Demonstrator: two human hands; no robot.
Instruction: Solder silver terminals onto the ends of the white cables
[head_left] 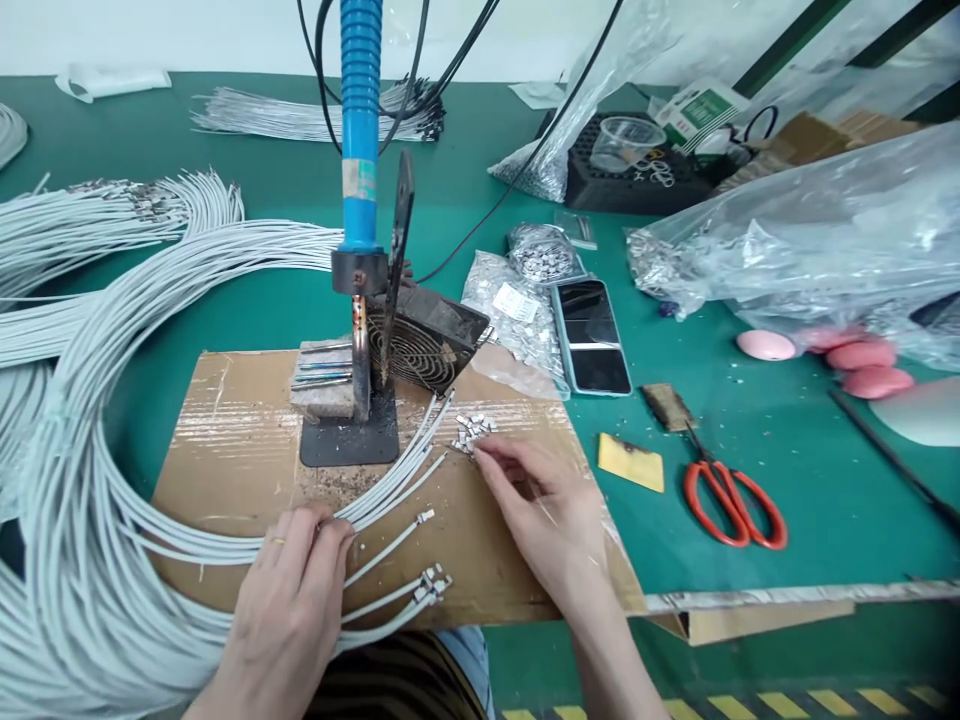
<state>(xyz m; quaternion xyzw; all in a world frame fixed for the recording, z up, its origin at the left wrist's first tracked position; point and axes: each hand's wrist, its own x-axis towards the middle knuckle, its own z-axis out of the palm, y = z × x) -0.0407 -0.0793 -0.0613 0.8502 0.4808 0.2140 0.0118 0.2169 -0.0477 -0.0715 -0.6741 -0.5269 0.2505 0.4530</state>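
My left hand (296, 590), palm down with fingers closed, grips a bundle of white cables (397, 478) over the cardboard (225, 420). The free ends fan out to the right of the fingers; several lower ones carry small metal connectors (433, 585), while the upper ends look bare. My right hand (551, 510) has thumb and forefinger pinched together at the edge of a small pile of metal connectors (472, 430). Whatever lies between those fingertips is too small to make out. Behind the cable ends stands a blue-handled soldering iron (361, 130), held upright, tip down.
A metal stand (349, 440), a block with coloured wires (322, 375) and a dusty fan (427, 340) surround the iron. To the right lie a phone (592, 340), a yellow sponge (630, 462) and red-handled scissors (735, 505). Large cable coils (75, 450) fill the left.
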